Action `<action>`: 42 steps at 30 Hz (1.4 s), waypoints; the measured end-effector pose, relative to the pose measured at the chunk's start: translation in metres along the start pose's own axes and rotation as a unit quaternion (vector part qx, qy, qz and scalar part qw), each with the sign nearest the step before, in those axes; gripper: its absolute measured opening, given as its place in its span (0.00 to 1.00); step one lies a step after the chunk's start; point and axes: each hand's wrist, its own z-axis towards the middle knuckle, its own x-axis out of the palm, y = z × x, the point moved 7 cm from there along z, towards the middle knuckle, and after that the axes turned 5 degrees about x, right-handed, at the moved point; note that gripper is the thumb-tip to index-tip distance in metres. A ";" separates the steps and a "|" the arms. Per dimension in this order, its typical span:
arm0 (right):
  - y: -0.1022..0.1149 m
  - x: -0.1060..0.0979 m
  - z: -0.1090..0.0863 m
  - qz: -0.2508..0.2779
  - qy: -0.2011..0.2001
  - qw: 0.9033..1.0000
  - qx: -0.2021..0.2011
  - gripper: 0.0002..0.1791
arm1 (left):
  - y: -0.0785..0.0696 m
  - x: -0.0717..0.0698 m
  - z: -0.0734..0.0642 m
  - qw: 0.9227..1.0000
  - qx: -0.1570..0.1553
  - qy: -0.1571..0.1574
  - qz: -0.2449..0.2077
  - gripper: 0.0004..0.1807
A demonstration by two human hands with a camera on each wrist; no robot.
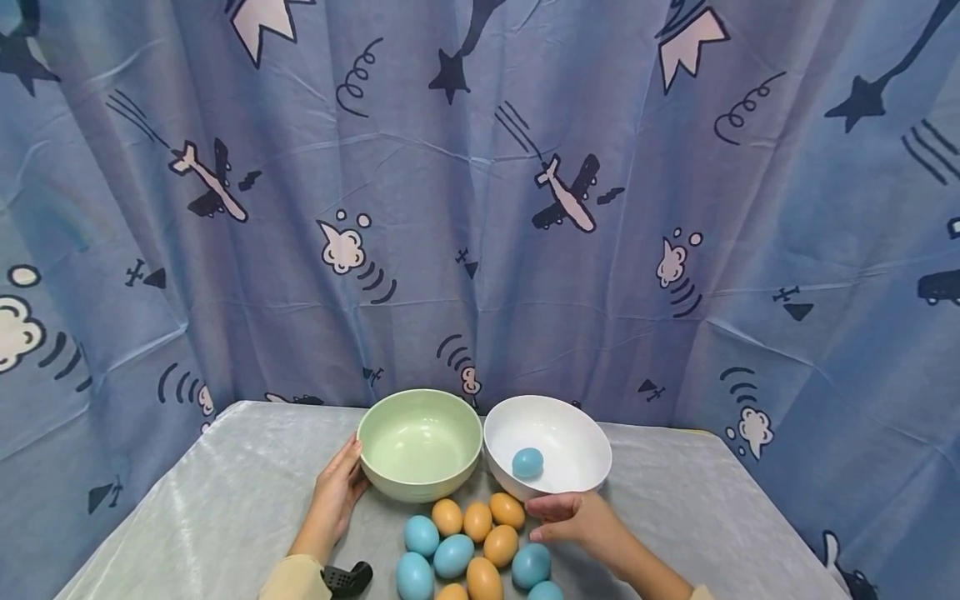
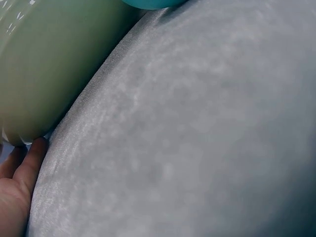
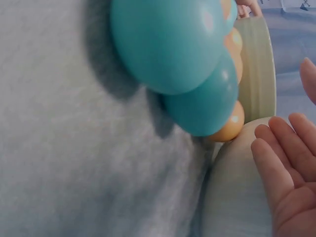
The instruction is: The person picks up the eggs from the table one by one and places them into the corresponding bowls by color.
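Note:
My left hand (image 1: 337,492) rests against the left side of a light green bowl (image 1: 420,437). The left wrist view shows fingers touching the lower wall of that green bowl (image 2: 44,64). To its right stands a white bowl (image 1: 573,450) with a blue egg (image 1: 528,463) inside. My right hand (image 1: 573,521) hovers by the white bowl's near side, close to an orange egg (image 1: 507,510). Its fingers are extended, and no object shows in its palm in the right wrist view. Several orange and blue eggs lie in front of the bowls.
A pale grey cloth (image 1: 247,483) covers the table. Behind it hangs a blue patterned curtain (image 1: 480,208). A black device (image 1: 348,578) is at the left wrist. Blue eggs (image 1: 531,566) lie below the right hand, near the front edge of the view.

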 end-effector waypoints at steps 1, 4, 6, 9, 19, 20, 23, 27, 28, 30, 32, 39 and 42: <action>-0.002 0.000 0.000 -0.007 0.001 1.000 -0.001 0.28 | 0.000 0.000 0.000 1.000 0.001 0.001 0.000 0.36; -0.007 0.000 0.002 -0.020 0.004 1.000 0.006 0.28 | 0.002 0.000 0.001 1.000 0.001 0.003 0.000 0.37; -0.011 -0.001 0.003 -0.029 0.008 1.000 0.009 0.27 | 0.002 0.000 0.001 1.000 0.002 0.006 0.001 0.37; -0.017 0.000 0.005 -0.032 0.018 0.999 0.015 0.26 | 0.003 -0.001 0.001 1.000 0.004 0.007 -0.002 0.37; -0.026 0.000 0.007 -0.027 0.040 0.999 0.020 0.26 | -0.001 0.000 0.000 1.000 0.007 0.010 0.005 0.37; -0.027 0.000 0.007 -0.027 0.042 0.999 0.020 0.26 | -0.002 0.000 0.000 1.000 0.007 0.010 0.007 0.37; -0.028 0.001 0.007 -0.026 0.051 0.998 0.015 0.27 | -0.002 0.000 0.000 1.000 0.005 0.016 0.009 0.39; -0.031 0.002 0.008 -0.020 0.061 0.998 0.009 0.27 | 0.000 0.000 -0.001 1.000 0.002 0.017 0.008 0.39; -0.032 0.003 0.008 -0.016 0.064 0.998 0.006 0.26 | 0.000 0.000 -0.001 1.000 0.002 0.018 0.008 0.38; -0.034 0.004 0.009 -0.009 0.070 0.997 0.002 0.26 | 0.001 -0.001 -0.001 1.000 0.001 0.017 0.006 0.38; -0.035 0.005 0.009 -0.001 0.077 0.997 0.000 0.26 | 0.002 0.000 -0.002 1.000 0.001 0.018 0.005 0.38; -0.038 0.007 0.010 0.000 0.096 0.995 0.004 0.25 | 0.001 0.000 -0.001 1.000 -0.002 0.008 0.006 0.39; -0.040 0.009 0.010 -0.009 0.106 0.994 0.005 0.25 | 0.000 0.000 -0.001 1.000 -0.005 0.003 0.006 0.39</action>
